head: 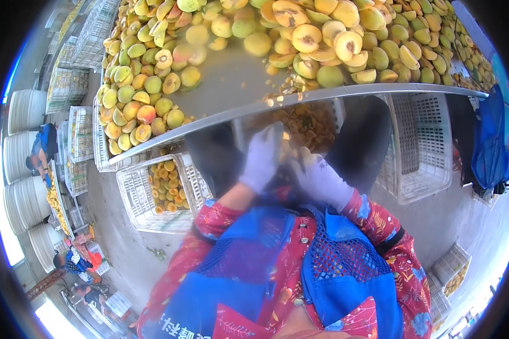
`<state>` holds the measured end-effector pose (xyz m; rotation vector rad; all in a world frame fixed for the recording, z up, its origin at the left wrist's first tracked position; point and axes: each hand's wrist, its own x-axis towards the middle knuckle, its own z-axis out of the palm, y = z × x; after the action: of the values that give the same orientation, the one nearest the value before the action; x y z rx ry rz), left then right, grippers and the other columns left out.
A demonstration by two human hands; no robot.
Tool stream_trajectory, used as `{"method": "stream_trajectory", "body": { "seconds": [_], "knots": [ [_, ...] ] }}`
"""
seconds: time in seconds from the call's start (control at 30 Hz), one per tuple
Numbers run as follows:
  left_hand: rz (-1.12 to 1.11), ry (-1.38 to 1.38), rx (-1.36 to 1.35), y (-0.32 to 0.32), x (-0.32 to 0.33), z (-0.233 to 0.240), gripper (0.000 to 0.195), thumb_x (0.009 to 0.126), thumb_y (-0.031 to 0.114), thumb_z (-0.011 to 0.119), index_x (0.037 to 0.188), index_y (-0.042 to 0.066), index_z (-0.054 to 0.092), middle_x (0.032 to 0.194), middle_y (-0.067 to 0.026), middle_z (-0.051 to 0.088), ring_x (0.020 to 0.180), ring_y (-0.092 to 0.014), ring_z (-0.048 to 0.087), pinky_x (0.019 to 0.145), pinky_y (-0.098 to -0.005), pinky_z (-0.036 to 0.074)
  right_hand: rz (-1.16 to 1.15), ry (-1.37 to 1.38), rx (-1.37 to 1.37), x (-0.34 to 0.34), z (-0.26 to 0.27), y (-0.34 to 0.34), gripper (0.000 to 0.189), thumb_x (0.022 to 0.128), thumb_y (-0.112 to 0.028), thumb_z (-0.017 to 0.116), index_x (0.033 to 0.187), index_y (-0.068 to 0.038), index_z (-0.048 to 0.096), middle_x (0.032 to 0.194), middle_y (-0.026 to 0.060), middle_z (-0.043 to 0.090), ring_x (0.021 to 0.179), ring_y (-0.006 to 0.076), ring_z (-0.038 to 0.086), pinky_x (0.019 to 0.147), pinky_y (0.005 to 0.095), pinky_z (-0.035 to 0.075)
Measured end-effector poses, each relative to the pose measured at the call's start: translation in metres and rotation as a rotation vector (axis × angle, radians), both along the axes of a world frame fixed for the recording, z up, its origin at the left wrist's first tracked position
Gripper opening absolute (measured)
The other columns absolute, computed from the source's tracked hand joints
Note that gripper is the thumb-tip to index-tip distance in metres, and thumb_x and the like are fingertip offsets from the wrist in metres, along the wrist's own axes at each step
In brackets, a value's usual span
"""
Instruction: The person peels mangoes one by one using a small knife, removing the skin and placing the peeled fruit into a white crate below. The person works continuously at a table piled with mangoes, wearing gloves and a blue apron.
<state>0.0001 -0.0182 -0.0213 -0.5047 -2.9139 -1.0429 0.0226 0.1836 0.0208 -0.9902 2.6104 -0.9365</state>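
Observation:
My left hand (261,159), in a pale work glove, is raised above my lap with its fingers curled around a blurred yellow piece of fruit (286,139). Close beside it is my right hand (320,173), also gloved, its fingers stained dark and bent towards that piece. Whether the right fingers grip a tool is hidden by blur. Beyond both hands runs the metal rim of a work table (237,112), piled with halved and whole yellow peaches (307,38). Below, between my knees, a container holds brownish fruit scraps (307,123).
A white plastic crate (127,203) with peach halves (167,186) stands at my left. Another white crate (424,169) is at my right, near a person in a blue mesh vest (490,144). Stacked crates (78,140), white tubs (25,159) and several people occupy the far left.

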Motion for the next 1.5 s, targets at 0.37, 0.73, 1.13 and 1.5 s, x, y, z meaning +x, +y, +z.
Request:
{"method": "stream_trajectory", "body": {
  "seconds": [0.37,0.73,1.13,1.5],
  "knots": [
    [0.258,-0.051,0.04,0.024,-0.001,0.023,0.036,0.095,0.017,0.062,0.124,-0.003,0.059,0.115,-0.0232,0.065,0.091,-0.04,0.067,0.078,-0.046,0.055,-0.282,-1.263,-0.661,-0.019,0.028,-0.001,0.034,0.106,-0.033,0.049,0.096,-0.002,0.058,0.066,0.0055,0.056,0.051,0.0136,0.055,0.045,0.0286,0.044],
    [0.191,0.013,0.256,0.029,-0.002,0.02,0.029,0.094,0.015,0.061,0.117,-0.004,0.061,0.096,-0.0222,0.069,0.078,-0.036,0.068,0.068,-0.0408,0.056,-0.083,-2.283,-1.319,-0.013,-0.009,0.008,0.041,0.108,-0.048,0.045,0.099,-0.009,0.057,0.06,-0.0008,0.047,0.04,0.0099,0.041,0.036,0.0248,0.033],
    [0.306,0.255,0.076,-0.002,0.006,0.046,0.04,0.097,0.04,0.058,0.115,0.004,0.061,0.097,-0.0108,0.069,0.081,-0.027,0.069,0.069,-0.0356,0.056,0.07,-2.263,-1.707,-0.014,0.027,-0.009,0.033,0.11,-0.038,0.041,0.121,-0.009,0.051,0.058,0.0005,0.047,0.031,0.0067,0.037,0.028,0.0226,0.028],
    [0.555,0.087,-0.361,-0.123,-0.03,0.11,0.047,0.099,0.029,0.058,0.14,0.006,0.057,0.134,-0.0239,0.061,0.126,-0.04,0.057,0.107,-0.046,0.046,-0.349,-1.483,-0.756,-0.048,0.023,0.01,0.049,0.102,-0.051,0.059,0.126,-0.008,0.061,0.067,-0.0014,0.053,0.051,0.0064,0.047,0.046,0.0218,0.037]
  ]
}}
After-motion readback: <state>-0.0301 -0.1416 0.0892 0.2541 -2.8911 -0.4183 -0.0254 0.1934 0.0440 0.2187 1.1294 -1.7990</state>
